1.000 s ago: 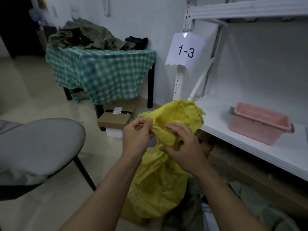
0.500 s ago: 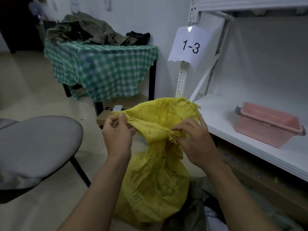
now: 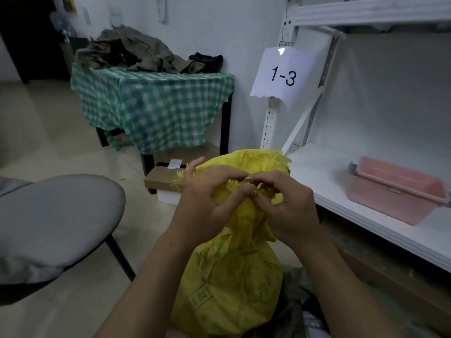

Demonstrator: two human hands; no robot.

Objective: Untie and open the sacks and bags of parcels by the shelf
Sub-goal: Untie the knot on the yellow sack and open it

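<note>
1. The yellow sack (image 3: 227, 284) stood on the floor (image 3: 48, 132) just in front of the person and beside the white shelf (image 3: 366, 220). Its body was full and its neck was gathered up between the two hands.
2. The left hand (image 3: 205, 203) gripped the left side of the neck, fingers curled into the yellow weave. Frayed threads stuck out past its knuckles.
3. The right hand (image 3: 290, 211) pinched the frayed edge of the neck between thumb and forefinger, with its other fingers curled against the fabric below.
4. The fingertips of both hands met at the top of the bunched neck, and the sack's mouth rose behind them, folded over. Whether a tie sat on the neck could not be made out.
5. A pink tub (image 3: 397, 189) sat on the shelf board, well to the right of the hands.
6. A paper sign (image 3: 283, 76) reading "1-3" hung on the shelf's upright post.
7. A table (image 3: 225, 123) under a green checked cloth (image 3: 156, 106) stood against the wall, with a heap of olive clothes (image 3: 136, 52) on it.
8. A brown box (image 3: 161, 179) lay by the table, behind the left hand, on top of a white box (image 3: 168, 197).
9. A grey chair (image 3: 53, 220) stood at the left, near the left forearm.
10. Brown cartons (image 3: 395, 284) lay under the shelf board, and grey bags (image 3: 295, 286) lay to the right of the sack's base.
</note>
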